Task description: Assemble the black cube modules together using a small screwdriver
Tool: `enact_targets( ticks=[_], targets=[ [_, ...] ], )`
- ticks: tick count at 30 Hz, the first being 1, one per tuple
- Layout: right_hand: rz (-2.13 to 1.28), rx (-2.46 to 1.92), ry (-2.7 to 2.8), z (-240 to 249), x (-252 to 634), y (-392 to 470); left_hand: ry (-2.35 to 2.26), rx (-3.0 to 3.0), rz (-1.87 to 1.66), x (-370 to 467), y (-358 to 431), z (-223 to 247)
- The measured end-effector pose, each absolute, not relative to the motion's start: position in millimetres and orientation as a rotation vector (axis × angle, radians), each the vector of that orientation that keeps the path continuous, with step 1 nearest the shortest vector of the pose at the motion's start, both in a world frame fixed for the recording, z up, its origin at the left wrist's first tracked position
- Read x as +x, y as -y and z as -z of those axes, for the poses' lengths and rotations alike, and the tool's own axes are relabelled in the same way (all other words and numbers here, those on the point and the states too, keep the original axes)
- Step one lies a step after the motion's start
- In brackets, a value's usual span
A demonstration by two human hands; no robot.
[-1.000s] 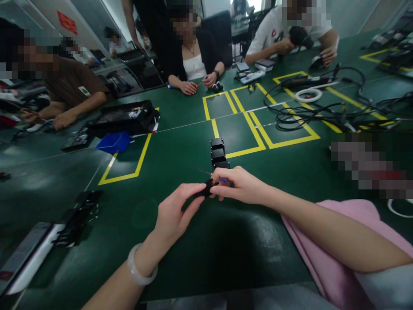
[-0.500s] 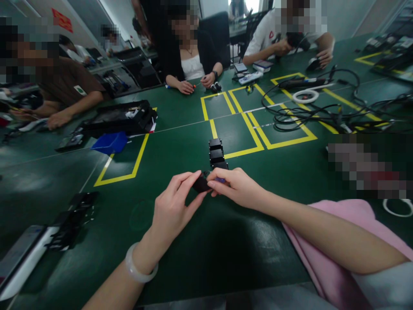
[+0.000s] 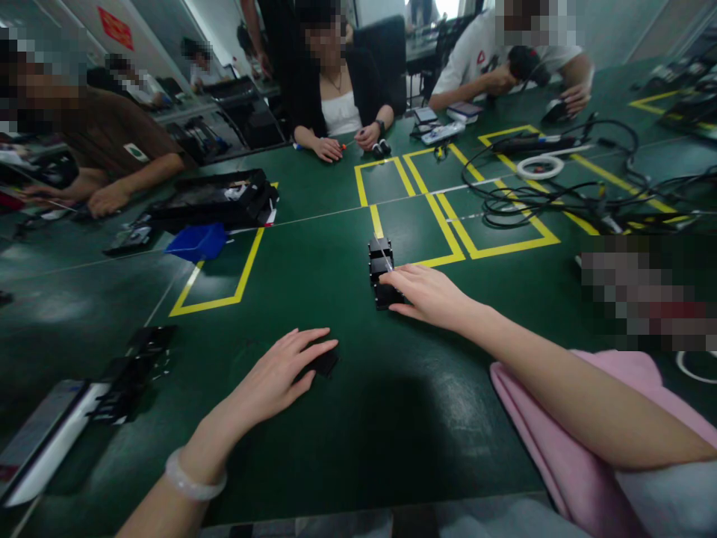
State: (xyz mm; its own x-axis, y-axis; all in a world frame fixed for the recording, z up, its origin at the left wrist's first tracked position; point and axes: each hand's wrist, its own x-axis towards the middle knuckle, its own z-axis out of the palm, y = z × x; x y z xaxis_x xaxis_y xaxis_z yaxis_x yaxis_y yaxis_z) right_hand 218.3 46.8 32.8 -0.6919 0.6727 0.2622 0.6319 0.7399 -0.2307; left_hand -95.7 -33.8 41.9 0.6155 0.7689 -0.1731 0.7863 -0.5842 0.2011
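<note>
My left hand [image 3: 280, 373] lies low over the green table, fingers stretched and apart. A small black block [image 3: 327, 364] rests between its thumb and forefinger, partly covered. My right hand [image 3: 434, 295] reaches the near end of a row of black blocks [image 3: 381, 263], its thumb and forefinger around the nearest black block [image 3: 386, 297]. From its fingertips a thin, light shaft points away over the row, like that of a screwdriver [image 3: 385, 254]; the handle is hidden.
A blue tray [image 3: 197, 242] and black casings [image 3: 213, 202] stand at the left, with more black parts [image 3: 134, 366] nearer. Black cables [image 3: 520, 205] and a white ring [image 3: 540, 167] lie at the right. A pink cloth [image 3: 576, 418] sits under my right forearm. People sit across the table.
My hands have parted. The left moved down and left with the small black block, to the table. The right moved up and right to the row of black blocks.
</note>
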Motion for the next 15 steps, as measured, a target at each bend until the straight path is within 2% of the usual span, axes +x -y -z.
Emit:
enact_targets(
  ticks=[7,15],
  targets=[
    [-0.099,-1.078,2.640,-22,217,-50,-1.864,2.319,0.040,-82,56,-38],
    [-0.136,-1.063,2.651,-17,217,-51,-1.950,2.229,-0.063,-76,66,-28]
  ],
)
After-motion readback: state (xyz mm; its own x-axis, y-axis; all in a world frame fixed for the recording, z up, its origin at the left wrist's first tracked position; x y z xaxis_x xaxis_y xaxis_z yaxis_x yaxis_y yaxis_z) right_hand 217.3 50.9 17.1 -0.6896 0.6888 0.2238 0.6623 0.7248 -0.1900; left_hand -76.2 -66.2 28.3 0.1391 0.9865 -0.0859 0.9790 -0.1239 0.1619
